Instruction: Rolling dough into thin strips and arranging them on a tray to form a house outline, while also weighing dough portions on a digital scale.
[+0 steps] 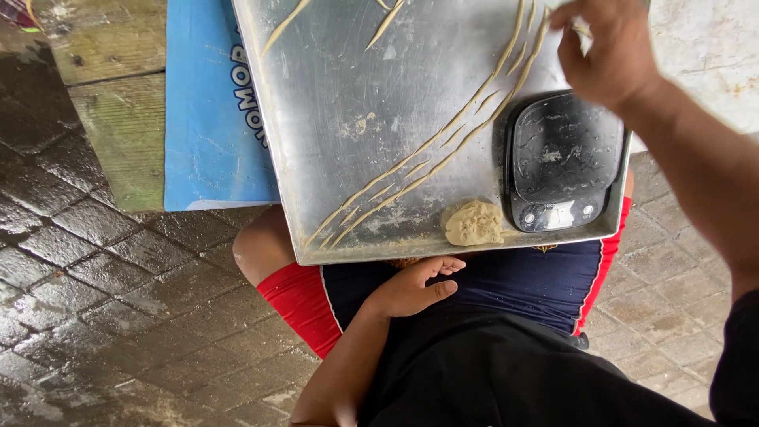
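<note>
Dough strands (443, 142), thin and pale, lie in long diagonal lines across the metal tray (340, 95), which rests on the seated person's lap. The right hand (605, 47) hovers at the upper ends of the strands, near the tray's far right edge, fingers curled loosely downward; whether it pinches a strand end cannot be told, since the fingertips are blurred. The left hand (415, 289) rests half-open on the thigh just below the tray's near edge, holding nothing. Such thin rolled strands look soft, light and easily torn, likely a little sticky on the metal, so they would best be lifted gently near an end or supported along their length. A rough dough lump (473, 224) sits near the tray's front edge, just beside a black kitchen scale (563, 158). A blue printed sheet (209, 111) lies beside the tray over wet paving.
</note>
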